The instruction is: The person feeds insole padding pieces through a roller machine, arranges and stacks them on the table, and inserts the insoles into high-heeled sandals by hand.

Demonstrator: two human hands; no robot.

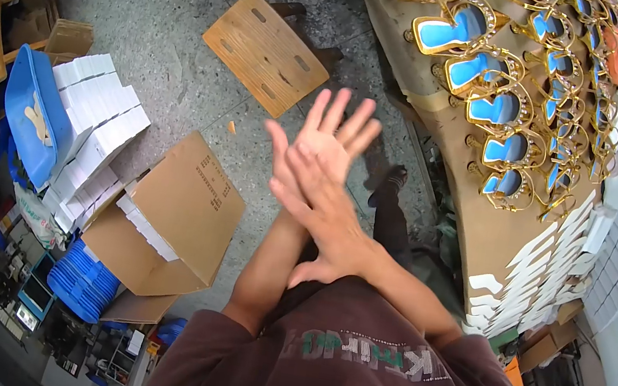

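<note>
My left hand (327, 143) is held palm up in front of my body, its fingers spread and pointing away from me. Across its palm and wrist lies my right hand (332, 225), back upward, with the fingers stretched out and the thumb apart. The two hands touch each other, and no object shows in either one. Just beyond them stands a wooden stool (266, 53) with slots in its top. To the left is an open cardboard box (190, 202) with white pieces along its inner edge.
On the right, a brown-covered table (490, 246) bears rows of gold sandals (493, 105) with blue insoles, plus overlapping white cut pieces (527, 268). Stacked white boxes (99, 111), a blue tub (34, 113) and blue stacked items (83, 282) stand at left.
</note>
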